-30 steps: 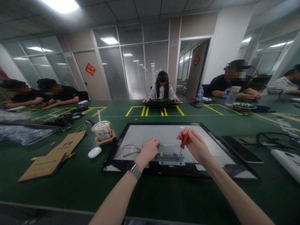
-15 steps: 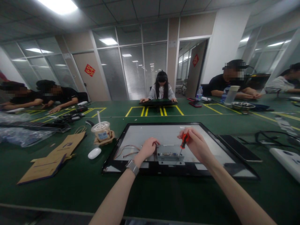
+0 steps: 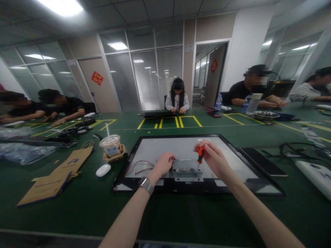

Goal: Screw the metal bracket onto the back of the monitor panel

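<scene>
A flat display panel (image 3: 157, 146) with a black frame lies back side up on the green table in front of me. Across its lower middle is a metal bracket (image 3: 186, 174) with port connectors along its face. My left hand (image 3: 163, 164) has its fingers curled at the bracket's left end, gripping it there. In my right hand (image 3: 214, 157) is a red and black screwdriver (image 3: 200, 154), held nearly upright. Its thin shaft points down at the right part of the bracket; the exact contact is too small to see. Thin cables (image 3: 138, 167) lie on the panel left of my left hand.
Left of the panel are a lidded drink cup (image 3: 110, 146), a white mouse-like case (image 3: 103, 170) and a flattened paper bag (image 3: 54, 179). A dark phone-like slab (image 3: 263, 162) and a white device (image 3: 314, 179) lie to the right. Several people sit around the table.
The screwdriver tilts slightly differently in my right hand, its tip still at the bracket. My left hand stays put. The person opposite has moved both hands together, off the dark panel there.
</scene>
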{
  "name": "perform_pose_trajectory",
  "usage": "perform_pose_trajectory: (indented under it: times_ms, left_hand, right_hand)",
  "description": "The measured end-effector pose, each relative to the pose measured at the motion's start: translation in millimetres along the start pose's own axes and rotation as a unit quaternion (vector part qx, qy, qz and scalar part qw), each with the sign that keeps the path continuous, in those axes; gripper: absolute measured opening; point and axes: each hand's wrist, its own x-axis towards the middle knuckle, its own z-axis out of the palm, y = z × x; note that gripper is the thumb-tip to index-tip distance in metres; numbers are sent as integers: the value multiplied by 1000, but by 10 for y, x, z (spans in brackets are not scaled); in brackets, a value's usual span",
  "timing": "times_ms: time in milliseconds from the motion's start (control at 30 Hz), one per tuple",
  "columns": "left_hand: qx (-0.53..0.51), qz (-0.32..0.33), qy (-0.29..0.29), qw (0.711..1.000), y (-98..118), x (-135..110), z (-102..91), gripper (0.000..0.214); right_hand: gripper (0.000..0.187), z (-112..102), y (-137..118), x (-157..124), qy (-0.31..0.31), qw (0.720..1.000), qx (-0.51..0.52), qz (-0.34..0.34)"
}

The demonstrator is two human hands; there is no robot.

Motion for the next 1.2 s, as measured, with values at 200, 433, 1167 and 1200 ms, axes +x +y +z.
perform_pose_trajectory:
  times_ms: [200,433,1167,1200]
  left_hand:
    - [-3,9,-6,1000,-9,1,-15,32]
    - [12,17,-15,1000,43,-23,-53,30]
    - [5,-16,2,1000,99,-34,-41,31]
    - [10,-13,-1,1000,110,-36,-50,32]
  right_hand:
    - [25,-7,-9,-9,-12,1000,-12,26]
    - [22,5,6,5,-1,1000,-3,-1]
    - [23,-56,-69,-17,-51,996,-64,41]
    - [23,-68,-86,-20,-71,994,-68,46]
